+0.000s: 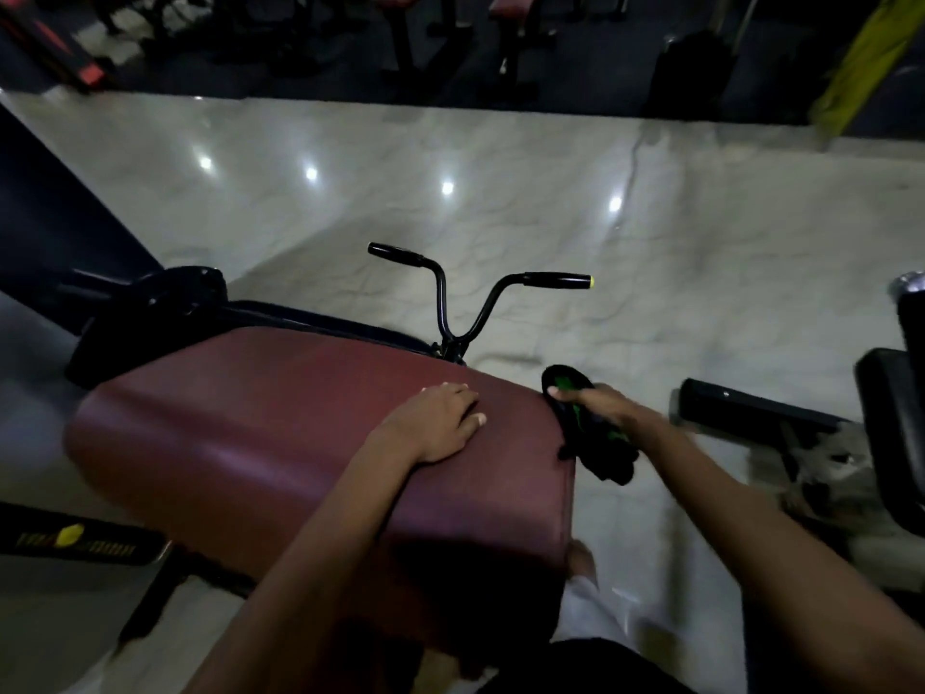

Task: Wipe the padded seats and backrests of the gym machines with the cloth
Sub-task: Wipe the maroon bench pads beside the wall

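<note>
A pale, glossy marble floor (550, 202) fills most of the view, with ceiling lights reflected in it as bright spots. Along its far edge stand dark gym benches (505, 22) with red pads, dim and hard to make out. A black machine frame (751, 403) lies low on the right, and a dark slanted beam (55, 232) rises on the left. Nearest is the maroon padded seat (280, 433), wide, smooth and slightly shiny, with rounded edges and a seam at its right corner. Beyond it a black handlebar (450, 303) forks into two handles, the right one tipped yellow. The left hand (433, 423) lies flat on the pad near its right edge, fingers straight, its grip loose and holding nothing. The right hand (598, 405) is just off the pad's right corner, fingers curled tight around a black cloth (600, 443) with green markings, which hangs bunched beside the pad's edge above the floor.
</note>
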The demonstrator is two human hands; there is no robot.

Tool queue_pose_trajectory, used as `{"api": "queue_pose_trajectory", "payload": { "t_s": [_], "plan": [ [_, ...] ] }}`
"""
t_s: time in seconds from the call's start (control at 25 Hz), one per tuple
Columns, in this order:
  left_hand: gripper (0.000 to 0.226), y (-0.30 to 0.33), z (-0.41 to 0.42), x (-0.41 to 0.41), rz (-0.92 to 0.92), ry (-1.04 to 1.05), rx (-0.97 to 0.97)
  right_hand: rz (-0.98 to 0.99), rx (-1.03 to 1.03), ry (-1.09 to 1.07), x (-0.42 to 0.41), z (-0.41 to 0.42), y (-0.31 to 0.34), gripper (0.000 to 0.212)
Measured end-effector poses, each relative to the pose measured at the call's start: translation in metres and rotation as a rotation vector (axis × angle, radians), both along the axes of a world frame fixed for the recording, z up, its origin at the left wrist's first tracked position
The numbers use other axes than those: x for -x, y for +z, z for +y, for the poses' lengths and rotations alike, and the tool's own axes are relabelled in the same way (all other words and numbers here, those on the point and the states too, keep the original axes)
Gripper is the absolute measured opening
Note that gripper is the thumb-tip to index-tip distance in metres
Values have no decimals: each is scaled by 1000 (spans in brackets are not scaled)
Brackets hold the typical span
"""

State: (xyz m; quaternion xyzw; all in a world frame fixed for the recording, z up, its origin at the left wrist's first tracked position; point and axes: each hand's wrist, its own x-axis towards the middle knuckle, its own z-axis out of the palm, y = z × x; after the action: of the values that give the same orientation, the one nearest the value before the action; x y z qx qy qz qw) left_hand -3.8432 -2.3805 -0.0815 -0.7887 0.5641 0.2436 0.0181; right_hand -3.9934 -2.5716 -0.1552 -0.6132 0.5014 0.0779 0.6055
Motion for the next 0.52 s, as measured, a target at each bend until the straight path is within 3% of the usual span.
{"api": "queue_pose_trajectory", "payload": {
  "t_s": [0.08,0.16,0.28,0.32,0.44,0.52],
  "plan": [
    [47,3,0,10,0,-70,2,-57,32,-200,9,23,0,65],
    [45,3,0,15,15,-102,-2,-78,43,-270,19,43,2,67],
    [43,2,-3,16,13,-97,12,-107,17,-351,34,59,-13,103],
    [43,2,-4,19,18,-88,12,-120,13,-397,33,60,-13,104],
    [47,-1,0,28,17,-46,43,-116,17,-416,31,70,4,73],
    [49,1,4,31,47,-7,60,-132,81,-426,36,83,7,67]
  ]
}}
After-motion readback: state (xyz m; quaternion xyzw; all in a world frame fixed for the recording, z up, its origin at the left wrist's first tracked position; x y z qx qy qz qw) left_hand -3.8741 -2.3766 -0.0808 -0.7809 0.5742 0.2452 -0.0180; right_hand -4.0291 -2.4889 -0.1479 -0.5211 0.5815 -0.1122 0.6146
